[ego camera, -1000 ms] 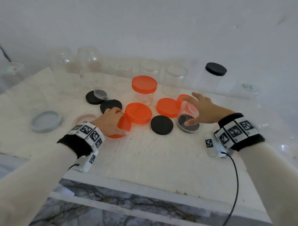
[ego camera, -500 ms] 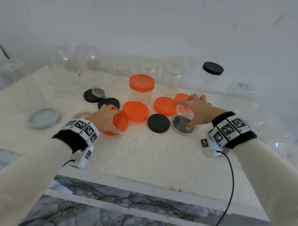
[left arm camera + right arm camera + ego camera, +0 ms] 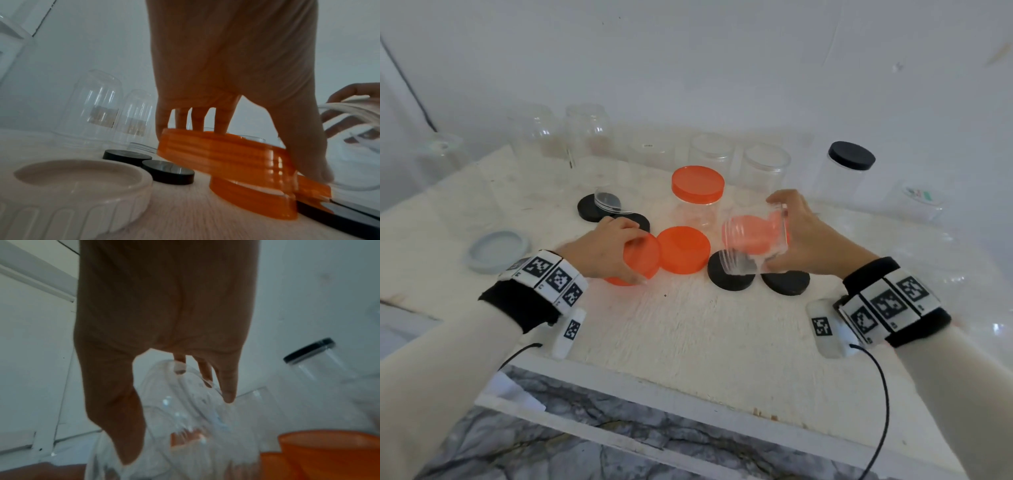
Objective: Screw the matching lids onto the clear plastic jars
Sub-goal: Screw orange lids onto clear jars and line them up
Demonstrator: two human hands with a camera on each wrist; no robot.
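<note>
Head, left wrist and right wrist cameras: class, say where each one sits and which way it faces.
Head: above, facing forward and down at the table; shows the left hand, right hand, both sleeves.
Left wrist: low, looking along the left hand gripping a tilted orange lid.
Right wrist: looking along the right hand holding a clear jar.
Shared: head and left wrist both show the orange lid; all three show the clear jar.

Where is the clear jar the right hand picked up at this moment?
In the head view the clear jar is right of centre, gripped by the right hand and tilted above two black lids, beside the flat orange lid.
</note>
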